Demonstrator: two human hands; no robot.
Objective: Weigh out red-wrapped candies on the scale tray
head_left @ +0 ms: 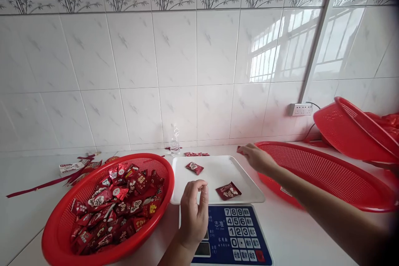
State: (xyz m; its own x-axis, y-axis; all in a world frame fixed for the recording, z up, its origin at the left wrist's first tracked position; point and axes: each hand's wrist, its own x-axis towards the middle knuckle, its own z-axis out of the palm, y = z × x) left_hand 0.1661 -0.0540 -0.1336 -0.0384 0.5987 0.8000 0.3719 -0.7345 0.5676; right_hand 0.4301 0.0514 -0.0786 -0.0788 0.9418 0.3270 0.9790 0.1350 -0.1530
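My left hand (195, 210) is over the near edge of the white scale tray (215, 164), fingers curled together; what it may hold is hidden. My right hand (257, 158) reaches past the tray's right side, pinching a small red packet (239, 149) at its fingertips. Two dark red packets lie on the tray, one toward the back left (194, 168) and one near the front right (228, 191). The blue keypad panel (224, 232) of the scale is below the tray, partly covered by my left hand. A red basket (170, 174) full of wrapped packets (115, 203) stands at left.
A second red basket (327, 166) sits under my right forearm. Another red basket (346, 133) is tilted at far right, near a wall socket (301, 109). Behind the tray are a clear bottle (175, 141) and a row of small red packets (196, 154). Red ribbon (40, 186) lies at left.
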